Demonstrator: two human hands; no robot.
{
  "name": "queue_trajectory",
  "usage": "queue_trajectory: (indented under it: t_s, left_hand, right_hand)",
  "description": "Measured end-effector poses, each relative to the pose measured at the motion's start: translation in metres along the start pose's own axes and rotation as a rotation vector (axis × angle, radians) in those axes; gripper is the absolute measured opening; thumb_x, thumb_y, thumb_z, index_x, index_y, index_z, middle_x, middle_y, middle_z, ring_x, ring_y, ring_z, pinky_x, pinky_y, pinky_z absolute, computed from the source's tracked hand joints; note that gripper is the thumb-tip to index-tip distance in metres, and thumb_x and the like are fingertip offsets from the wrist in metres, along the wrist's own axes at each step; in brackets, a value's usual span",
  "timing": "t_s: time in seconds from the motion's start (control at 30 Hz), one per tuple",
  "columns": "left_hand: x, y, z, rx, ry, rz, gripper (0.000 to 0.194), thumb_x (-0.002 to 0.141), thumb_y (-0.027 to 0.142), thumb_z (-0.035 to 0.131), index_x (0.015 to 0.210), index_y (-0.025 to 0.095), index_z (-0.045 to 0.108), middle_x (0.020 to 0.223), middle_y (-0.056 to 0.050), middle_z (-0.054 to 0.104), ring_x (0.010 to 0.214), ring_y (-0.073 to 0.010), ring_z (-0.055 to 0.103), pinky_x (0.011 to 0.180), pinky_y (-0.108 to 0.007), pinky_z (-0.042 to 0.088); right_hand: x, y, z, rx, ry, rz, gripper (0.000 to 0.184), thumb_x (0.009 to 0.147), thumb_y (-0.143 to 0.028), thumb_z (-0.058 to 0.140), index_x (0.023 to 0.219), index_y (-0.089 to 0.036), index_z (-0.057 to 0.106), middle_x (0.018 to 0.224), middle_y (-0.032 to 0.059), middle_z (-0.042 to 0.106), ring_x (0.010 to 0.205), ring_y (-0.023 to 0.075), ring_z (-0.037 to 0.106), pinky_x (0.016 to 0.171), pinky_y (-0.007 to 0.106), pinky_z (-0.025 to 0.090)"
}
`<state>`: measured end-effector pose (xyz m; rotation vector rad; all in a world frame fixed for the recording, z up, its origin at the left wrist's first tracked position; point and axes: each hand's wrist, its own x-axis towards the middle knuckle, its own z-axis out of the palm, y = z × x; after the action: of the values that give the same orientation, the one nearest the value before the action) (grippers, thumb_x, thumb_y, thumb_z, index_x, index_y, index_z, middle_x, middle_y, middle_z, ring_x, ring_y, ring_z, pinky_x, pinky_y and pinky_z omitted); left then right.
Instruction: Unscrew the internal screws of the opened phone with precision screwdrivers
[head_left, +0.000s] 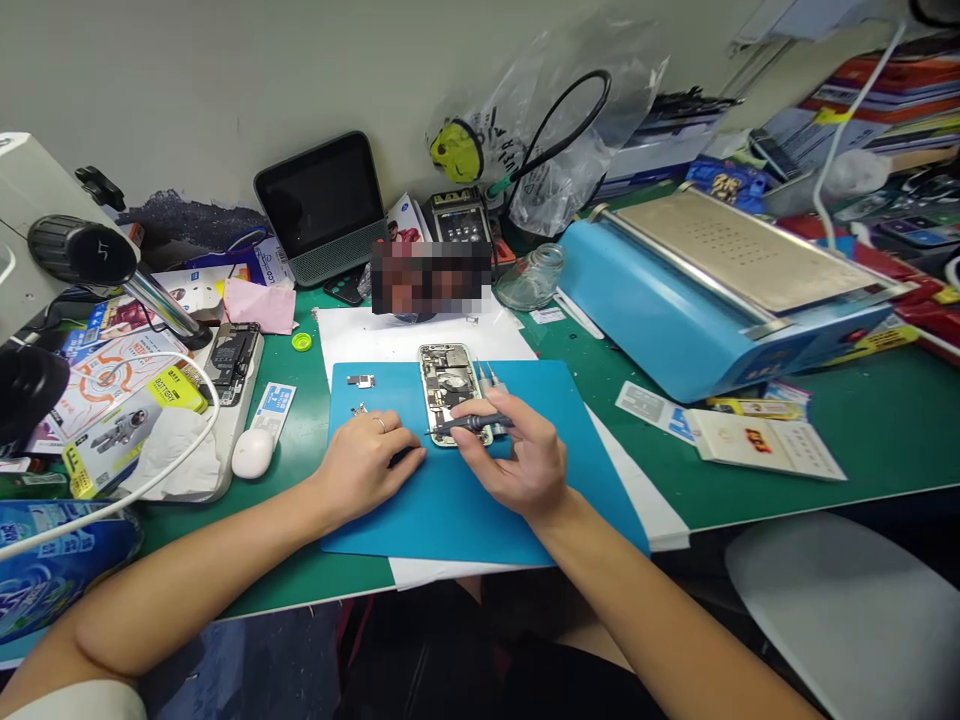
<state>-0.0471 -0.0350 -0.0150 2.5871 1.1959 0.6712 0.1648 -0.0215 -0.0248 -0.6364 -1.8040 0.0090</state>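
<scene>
An opened smartphone (453,385) lies face up with its inner parts bare, on a blue mat (465,510). My right hand (525,455) grips a dark precision screwdriver (480,423), held almost level across the phone's lower end. Its thin tip points left, close to my left fingertips. Resting on the mat just left of the phone, my left hand (373,458) has curled fingers, with thumb and index tips brought near each other; anything between them is hidden. Small metal phone parts (361,381) lie beyond my left hand. Thin tool tips (486,370) show beyond my right hand.
A blue machine with a metal plate (712,250) stands at the right, a glass jar (531,277) beside it. At the back is a dark-screened display (322,205). A white earbud case (253,453), boxes and a white cable (214,400) crowd the left.
</scene>
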Motion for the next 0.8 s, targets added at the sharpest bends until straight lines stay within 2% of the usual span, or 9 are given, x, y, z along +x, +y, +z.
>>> queue_trajectory:
  t_s: [0.3, 0.8]
  left_hand:
    - [0.001, -0.0019, 0.0004, -0.031, 0.007, -0.009, 0.026, 0.105, 0.036, 0.056, 0.092, 0.02, 0.073, 0.083, -0.003, 0.065, 0.075, -0.0172, 0.062, 0.074, -0.032, 0.045]
    - [0.0014, -0.0007, -0.0008, -0.048, 0.034, 0.002, 0.026, 0.105, 0.035, 0.057, 0.093, 0.019, 0.073, 0.081, -0.002, 0.064, 0.074, -0.0164, 0.061, 0.073, -0.031, 0.045]
  right_hand:
    - [0.0003, -0.0021, 0.0001, 0.04, 0.008, 0.016, 0.072, 0.088, -0.011, 0.071, 0.152, -0.024, 0.038, 0.095, 0.0054, 0.076, 0.077, 0.0199, 0.076, 0.067, 0.036, 0.067]
    - [-0.0003, -0.0038, -0.0014, 0.074, -0.018, 0.041, 0.072, 0.088, -0.009, 0.071, 0.151, -0.02, 0.039, 0.095, 0.0068, 0.075, 0.078, 0.0204, 0.076, 0.07, 0.035, 0.068]
